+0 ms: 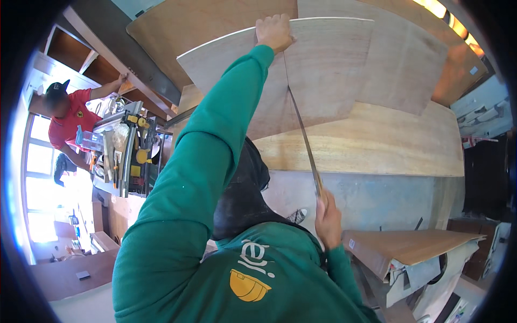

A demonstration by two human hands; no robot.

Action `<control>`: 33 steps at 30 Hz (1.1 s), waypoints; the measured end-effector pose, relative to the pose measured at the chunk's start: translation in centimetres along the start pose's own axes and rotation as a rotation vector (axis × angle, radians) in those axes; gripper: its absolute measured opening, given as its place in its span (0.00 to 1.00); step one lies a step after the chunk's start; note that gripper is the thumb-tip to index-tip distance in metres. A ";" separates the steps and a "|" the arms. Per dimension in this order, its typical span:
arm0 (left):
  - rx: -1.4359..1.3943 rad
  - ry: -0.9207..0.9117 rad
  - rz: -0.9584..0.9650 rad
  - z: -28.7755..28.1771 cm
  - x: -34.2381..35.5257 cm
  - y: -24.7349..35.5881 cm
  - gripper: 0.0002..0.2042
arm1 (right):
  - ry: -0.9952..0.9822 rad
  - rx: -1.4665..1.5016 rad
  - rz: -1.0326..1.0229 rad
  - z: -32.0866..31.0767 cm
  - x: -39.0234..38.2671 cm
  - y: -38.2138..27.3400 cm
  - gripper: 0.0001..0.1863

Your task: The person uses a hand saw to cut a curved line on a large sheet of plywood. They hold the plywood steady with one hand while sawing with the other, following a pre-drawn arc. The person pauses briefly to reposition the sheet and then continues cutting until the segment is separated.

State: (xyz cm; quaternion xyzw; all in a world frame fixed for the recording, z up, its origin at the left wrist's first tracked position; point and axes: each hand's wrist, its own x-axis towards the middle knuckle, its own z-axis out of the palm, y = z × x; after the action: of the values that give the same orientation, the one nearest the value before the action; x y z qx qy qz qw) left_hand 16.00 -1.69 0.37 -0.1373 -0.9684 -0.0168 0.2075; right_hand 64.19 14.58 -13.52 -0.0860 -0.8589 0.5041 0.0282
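Observation:
My left hand point(273, 32) is closed over the top edge of a pale plywood sheet point(328, 64), at the upper end of a thin cut running down it. My right hand point(327, 214) is closed round the handle end of a handsaw point(306, 134), whose long blade slants up into that cut. Beneath the sheet lies a longer yellowish board point(409, 151). My dark-trousered leg point(242, 188) is bent up against its left part, partly hidden by my sleeve.
A co-worker in a red shirt point(72, 124) stands left at a tool-laden table point(125, 183). More large panels point(210, 27) lean behind the sheet. Stacked cardboard and boards point(409, 242) sit low at the right, near my right arm. Grey floor point(377, 199) shows below the board.

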 end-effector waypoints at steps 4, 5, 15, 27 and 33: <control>0.036 -0.015 -0.001 -0.1 0.3 -0.2 0.27 | -0.051 0.016 0.117 -1.1 -0.4 -2.4 0.20; 0.037 -0.007 0.001 -0.2 0.6 0.0 0.28 | -0.062 0.037 0.122 0.2 2.6 -2.5 0.19; 0.032 0.002 0.027 0.6 0.9 -2.2 0.30 | -0.025 -0.011 0.010 3.8 9.8 -1.7 0.22; 0.030 0.055 0.040 -0.8 -0.6 0.1 0.28 | 0.052 -0.021 -0.049 7.6 16.8 -1.2 0.20; -0.009 0.081 0.051 -0.1 -0.6 -1.1 0.27 | 0.027 -0.008 -0.068 4.6 11.9 -2.0 0.20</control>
State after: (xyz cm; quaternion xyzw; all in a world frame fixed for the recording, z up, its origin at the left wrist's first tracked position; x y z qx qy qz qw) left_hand 16.27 -2.90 0.24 -0.1622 -0.9553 -0.0211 0.2461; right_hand 51.65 11.73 -14.46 -0.0637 -0.8629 0.4981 0.0568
